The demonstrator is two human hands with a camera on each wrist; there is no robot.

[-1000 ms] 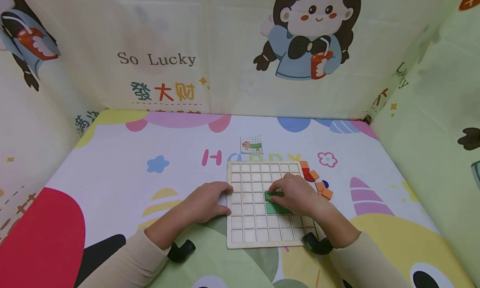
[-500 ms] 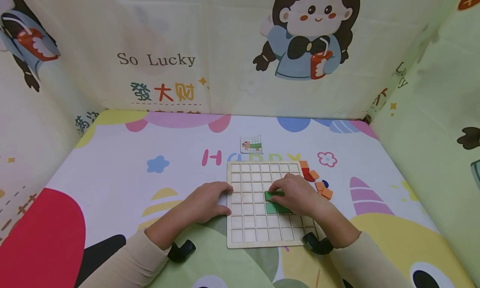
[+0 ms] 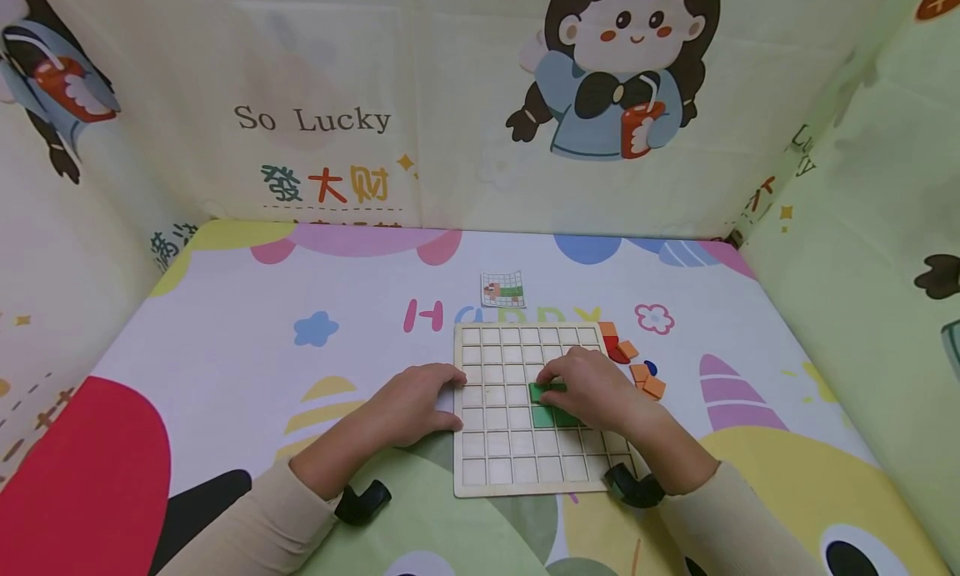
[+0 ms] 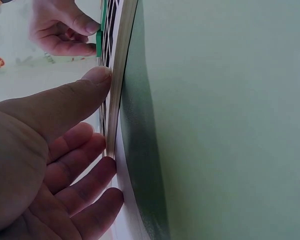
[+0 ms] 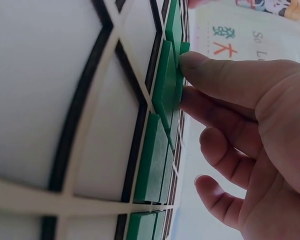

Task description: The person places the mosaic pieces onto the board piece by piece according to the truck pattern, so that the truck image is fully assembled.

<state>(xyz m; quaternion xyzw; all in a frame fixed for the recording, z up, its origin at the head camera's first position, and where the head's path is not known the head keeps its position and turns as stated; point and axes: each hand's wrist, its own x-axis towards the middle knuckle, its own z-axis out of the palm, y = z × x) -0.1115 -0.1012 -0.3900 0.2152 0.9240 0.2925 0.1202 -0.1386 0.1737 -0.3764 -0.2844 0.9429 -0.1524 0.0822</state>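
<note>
A wooden grid board (image 3: 497, 490) with square cells lies on the printed cloth. At its left edge rests my left hand (image 3: 408, 403), its thumb and fingertips touching the rim, as the left wrist view also shows. Over the middle right of the board, my right hand (image 3: 592, 390) pinches a green square tile (image 5: 184, 75) between thumb and index finger. More green tiles (image 5: 152, 160) sit in neighbouring cells under and beside that hand, partly hidden in the head view. The other fingers (image 5: 217, 200) of the right hand are loosely curled.
Loose orange tiles (image 3: 654, 388), a red piece (image 3: 618, 353) and a dark blue piece (image 3: 651, 367) lie by the board's right edge. Behind the board is a small picture card (image 3: 503, 290) with a gridded green-and-pink figure. A printed cloth wall (image 3: 450, 76) stands at the back.
</note>
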